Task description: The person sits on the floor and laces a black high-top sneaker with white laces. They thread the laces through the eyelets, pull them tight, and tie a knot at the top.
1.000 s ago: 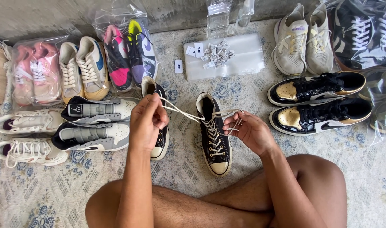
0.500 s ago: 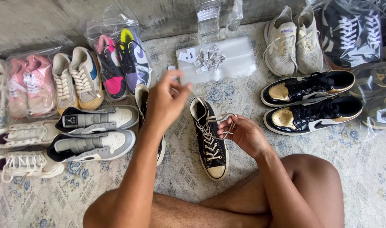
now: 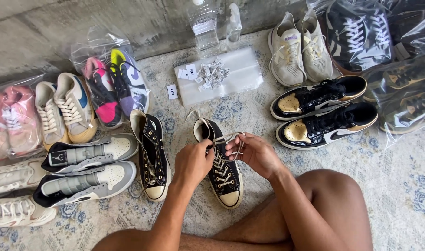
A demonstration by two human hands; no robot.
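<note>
A black high-top canvas shoe (image 3: 224,179) with a cream toe cap and cream laces stands on the patterned rug in front of me. My left hand (image 3: 194,162) and my right hand (image 3: 252,151) meet over its upper eyelets, each pinching a strand of the cream lace (image 3: 226,138). Its unlaced twin (image 3: 152,155) lies just to the left, tongue open.
Grey-and-white high-tops (image 3: 85,169) and other sneakers line the left. Black-and-gold shoes (image 3: 326,114) sit right, with bagged shoes (image 3: 398,93) beyond. A flat plastic bag (image 3: 240,76) with paper tags and two clear bottles (image 3: 205,23) lie ahead by the concrete wall. My bare knees fill the foreground.
My left hand, raised high with the lace pulled taut half a second ago, has come back down to the shoe. Both hands now meet at the top eyelets.
</note>
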